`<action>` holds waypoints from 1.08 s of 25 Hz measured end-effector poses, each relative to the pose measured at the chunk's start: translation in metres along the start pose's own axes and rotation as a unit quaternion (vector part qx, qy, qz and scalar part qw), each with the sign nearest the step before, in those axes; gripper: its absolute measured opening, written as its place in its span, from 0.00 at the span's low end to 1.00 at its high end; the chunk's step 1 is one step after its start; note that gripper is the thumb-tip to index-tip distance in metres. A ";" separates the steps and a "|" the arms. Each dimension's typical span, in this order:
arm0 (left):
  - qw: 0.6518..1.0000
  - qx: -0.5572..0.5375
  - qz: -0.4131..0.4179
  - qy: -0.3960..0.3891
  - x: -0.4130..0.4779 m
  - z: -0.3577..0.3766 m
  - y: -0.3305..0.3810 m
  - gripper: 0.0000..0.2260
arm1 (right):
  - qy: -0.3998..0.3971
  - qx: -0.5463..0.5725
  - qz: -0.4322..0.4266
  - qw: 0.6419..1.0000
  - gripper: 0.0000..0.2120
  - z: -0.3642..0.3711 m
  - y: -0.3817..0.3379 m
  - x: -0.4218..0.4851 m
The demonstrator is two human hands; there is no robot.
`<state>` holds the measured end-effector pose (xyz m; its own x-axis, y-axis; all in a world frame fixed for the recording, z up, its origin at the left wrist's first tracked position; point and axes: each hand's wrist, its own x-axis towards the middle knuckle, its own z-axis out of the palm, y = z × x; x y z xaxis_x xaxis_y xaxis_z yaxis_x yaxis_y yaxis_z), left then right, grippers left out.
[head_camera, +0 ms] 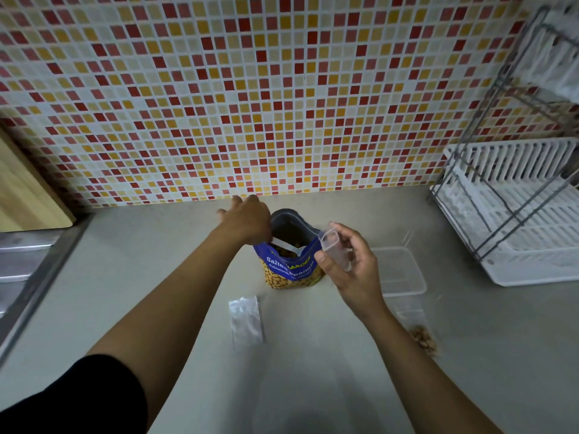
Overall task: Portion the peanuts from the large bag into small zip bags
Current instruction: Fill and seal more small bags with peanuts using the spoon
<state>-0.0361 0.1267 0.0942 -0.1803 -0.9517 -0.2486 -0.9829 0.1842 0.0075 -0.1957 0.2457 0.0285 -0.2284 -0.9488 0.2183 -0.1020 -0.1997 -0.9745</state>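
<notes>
Upright peanut bag point(289, 274), spoon point(286, 245) slanting in (zip bag point(333, 245) tilted, right hand point(354, 274))

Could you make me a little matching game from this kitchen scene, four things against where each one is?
Things: 1 white spoon; 2 open zip bag; 3 empty zip bag; 4 filled zip bag.
Places: A flat on the counter before the peanut bag; B in the right hand; C beside the right forearm; D dipped into the peanut bag.
Pairs: 1-D, 2-B, 3-A, 4-C.
</notes>
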 end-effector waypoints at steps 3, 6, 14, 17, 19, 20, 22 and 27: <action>0.988 -0.119 0.084 0.046 0.004 -0.009 0.002 0.10 | 0.012 -0.002 -0.008 1.000 0.25 0.000 0.003 0.011; 0.958 -0.244 0.120 0.093 0.002 -0.017 0.007 0.06 | 0.018 0.004 -0.002 1.000 0.23 0.003 0.006 0.021; 0.986 -0.074 0.092 0.120 -0.003 0.014 0.007 0.12 | 0.000 0.048 0.030 0.998 0.24 0.015 0.021 0.035; 0.987 -0.124 0.019 0.105 0.000 0.021 0.013 0.10 | -0.004 0.046 0.034 0.998 0.23 0.016 0.025 0.035; 0.987 -0.125 -0.012 0.098 0.001 0.021 0.017 0.11 | -0.012 0.044 0.034 0.998 0.23 0.014 0.025 0.036; 0.987 -0.128 -0.025 0.098 0.000 0.020 0.016 0.11 | -0.016 0.041 0.035 0.998 0.23 0.014 0.024 0.037; 0.985 -0.140 -0.044 0.092 0.000 0.022 0.013 0.11 | -0.023 0.037 0.039 0.998 0.23 0.013 0.022 0.037; 0.966 -0.220 -0.103 0.089 -0.007 0.020 0.004 0.09 | -0.033 0.027 0.042 0.998 0.23 0.013 0.020 0.034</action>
<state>-0.0383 0.1395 0.0762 0.0544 -0.9914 -0.1188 -0.9131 -0.0976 0.3958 -0.1926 0.2059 0.0162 -0.1695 -0.9764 0.1340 -0.0322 -0.1304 -0.9909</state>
